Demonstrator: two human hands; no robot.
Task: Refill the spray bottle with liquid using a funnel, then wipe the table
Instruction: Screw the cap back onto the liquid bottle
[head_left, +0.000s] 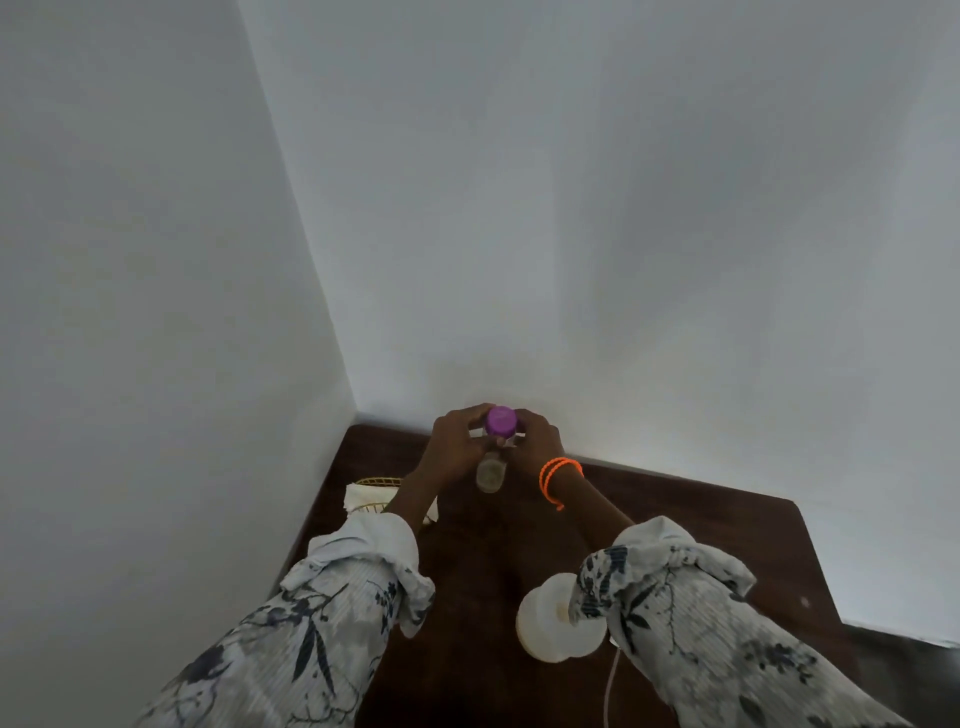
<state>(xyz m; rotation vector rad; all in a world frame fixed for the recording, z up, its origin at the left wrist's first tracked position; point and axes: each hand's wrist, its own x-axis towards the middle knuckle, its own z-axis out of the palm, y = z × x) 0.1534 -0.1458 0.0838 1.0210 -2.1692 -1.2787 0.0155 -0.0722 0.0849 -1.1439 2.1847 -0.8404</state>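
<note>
A clear bottle (491, 470) with a purple cap (501, 421) stands upright at the far edge of the dark wooden worktop (478, 561), close to the wall corner. The left hand (457, 441) and right hand (537, 441) meet around the cap, fingers (519, 415) curled and pressed against it and the neck on either side. The step in hand appears to be unscrewing or tightening the cap; it would go best with one hand steadying the neck while the other turns, keeping the bottle vertical. A white spray bottle top (550, 616) lies nearer, partly under the right sleeve (675, 597). A folded cloth in a basket (369, 496) sits at the left edge. No funnel is visible.
</note>
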